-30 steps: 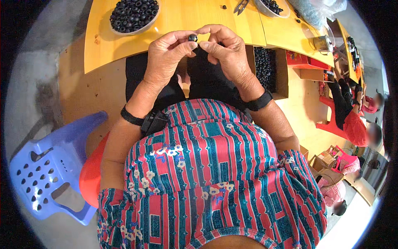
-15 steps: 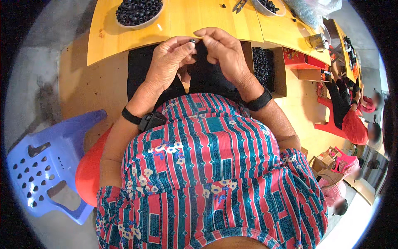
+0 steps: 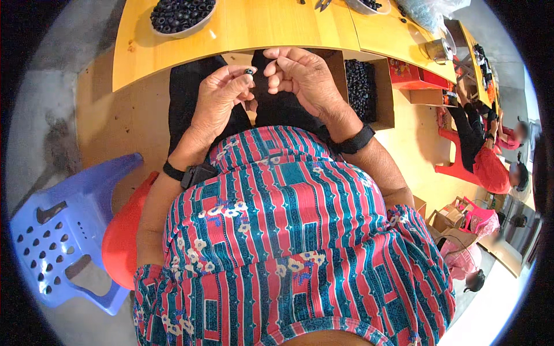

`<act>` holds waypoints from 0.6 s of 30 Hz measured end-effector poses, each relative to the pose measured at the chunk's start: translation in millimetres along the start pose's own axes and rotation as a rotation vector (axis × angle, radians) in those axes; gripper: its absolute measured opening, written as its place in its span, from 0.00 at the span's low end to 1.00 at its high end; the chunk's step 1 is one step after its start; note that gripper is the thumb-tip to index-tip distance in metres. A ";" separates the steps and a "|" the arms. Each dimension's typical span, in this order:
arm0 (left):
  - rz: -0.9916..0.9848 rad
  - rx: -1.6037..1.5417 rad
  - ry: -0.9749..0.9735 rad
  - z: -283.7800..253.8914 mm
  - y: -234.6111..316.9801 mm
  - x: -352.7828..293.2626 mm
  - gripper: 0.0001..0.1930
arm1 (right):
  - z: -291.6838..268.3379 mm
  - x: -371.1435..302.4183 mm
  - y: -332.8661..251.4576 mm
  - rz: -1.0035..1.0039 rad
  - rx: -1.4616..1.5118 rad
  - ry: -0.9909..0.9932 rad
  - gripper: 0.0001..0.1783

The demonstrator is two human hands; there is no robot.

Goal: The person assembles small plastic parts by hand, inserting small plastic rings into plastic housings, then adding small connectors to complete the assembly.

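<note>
My left hand (image 3: 222, 95) is closed in a pinch, with a small black ring-shaped part (image 3: 249, 71) between thumb and forefinger. A little to its right, my right hand (image 3: 303, 81) is held with thumb and forefinger close together and the other fingers curled. Whatever is in that pinch, if anything, is too small to make out. Both hands are above my lap, just in front of the yellow table (image 3: 277, 29), and a gap separates them. Beyond my left hand, a clear plastic bowl (image 3: 199, 27) full of black ring-shaped parts stands on the table.
A cardboard box (image 3: 385, 95) of small black pieces is below the table edge at right. Scissors (image 3: 323, 4), another bowl (image 3: 360, 7) and a plastic bag (image 3: 424, 14) lie farther back. A blue plastic chair (image 3: 75, 230) stands at left; seated people (image 3: 490, 167) are at far right.
My hands have moved apart and come slightly nearer to me. The black part stays in my left hand; a thin yellowish thing seen at my right fingertips no longer shows clearly.
</note>
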State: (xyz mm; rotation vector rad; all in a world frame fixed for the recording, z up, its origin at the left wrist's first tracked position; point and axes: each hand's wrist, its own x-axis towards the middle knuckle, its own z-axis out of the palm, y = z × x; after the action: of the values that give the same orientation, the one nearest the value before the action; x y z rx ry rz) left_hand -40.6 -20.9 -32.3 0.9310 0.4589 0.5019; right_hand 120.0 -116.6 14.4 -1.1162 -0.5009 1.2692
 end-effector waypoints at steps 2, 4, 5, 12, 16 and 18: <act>0.011 -0.007 -0.012 2.8 3.7 -3.2 0.13 | -3.5 -2.7 1.4 -0.011 0.024 -0.019 0.11; -0.008 -0.025 -0.050 5.9 7.4 -9.3 0.11 | -5.2 -6.6 3.9 -0.017 0.048 -0.037 0.10; -0.011 -0.024 -0.050 7.6 9.1 -12.2 0.11 | -4.7 -7.6 5.4 -0.034 0.044 -0.012 0.10; 0.029 0.026 -0.008 10.3 5.0 -14.6 0.13 | 0.9 -12.6 7.8 -0.097 -0.037 -0.013 0.12; 0.028 0.005 0.003 14.8 6.5 -21.6 0.12 | 6.5 -19.7 6.4 -0.060 -0.011 0.007 0.12; 0.031 -0.002 0.002 16.4 7.7 -23.0 0.12 | 5.4 -20.2 6.5 -0.082 -0.049 -0.011 0.12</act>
State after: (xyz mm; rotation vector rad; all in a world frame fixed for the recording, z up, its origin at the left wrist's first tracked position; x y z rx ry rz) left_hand -51.1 -41.0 -13.8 0.9373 0.4466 0.5312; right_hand 106.7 -133.8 16.4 -1.1185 -0.5831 1.1980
